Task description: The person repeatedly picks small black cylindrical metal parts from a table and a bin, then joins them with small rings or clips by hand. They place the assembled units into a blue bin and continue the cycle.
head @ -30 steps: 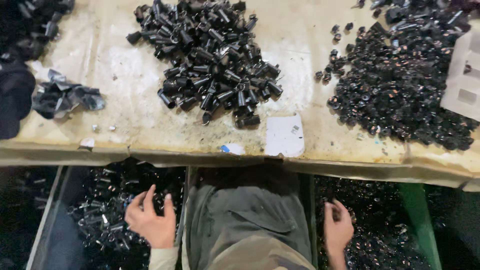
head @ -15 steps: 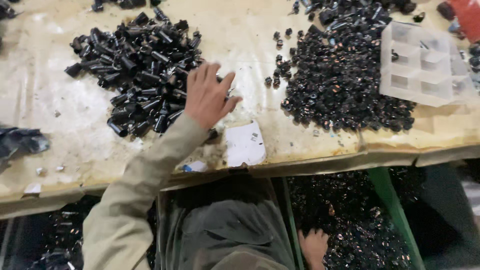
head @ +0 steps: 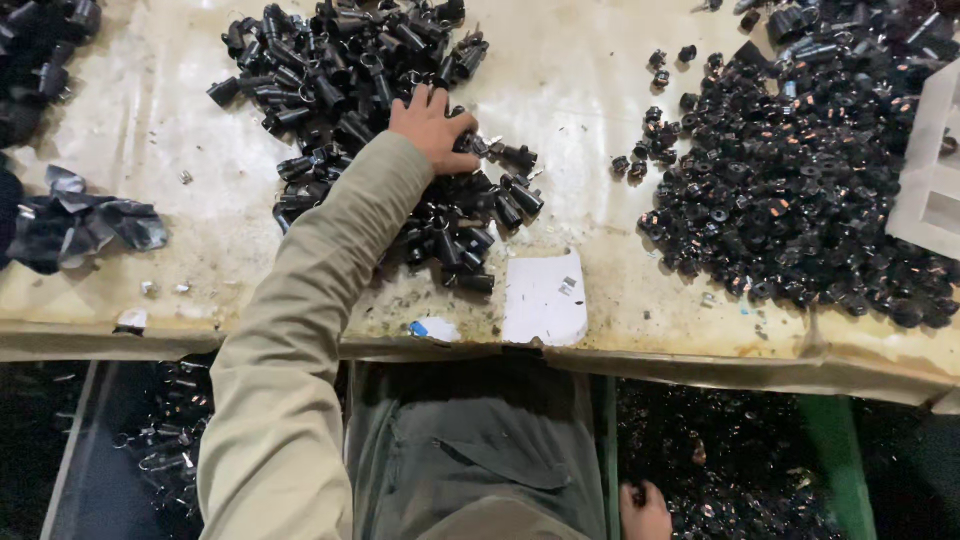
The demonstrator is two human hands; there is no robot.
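We see the left hand (head: 432,128) spread flat, fingers open, on the pile of black tubular parts (head: 370,120) mid-counter (head: 600,80), gripping none. The right hand (head: 645,512) sits below the counter's near edge among small black parts (head: 730,470); we cannot tell its grip.

Glossy black tube parts (head: 360,110), beige sleeve (head: 300,340)

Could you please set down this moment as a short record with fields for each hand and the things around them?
left hand: palm down on the pile of black tube-shaped parts, fingers spread
right hand: low beside the lap, at the bin of small black parts; grip unclear
table: worn pale sheet
right pile: small black ring-like parts
near edge: white card
far left: crumpled dark foil
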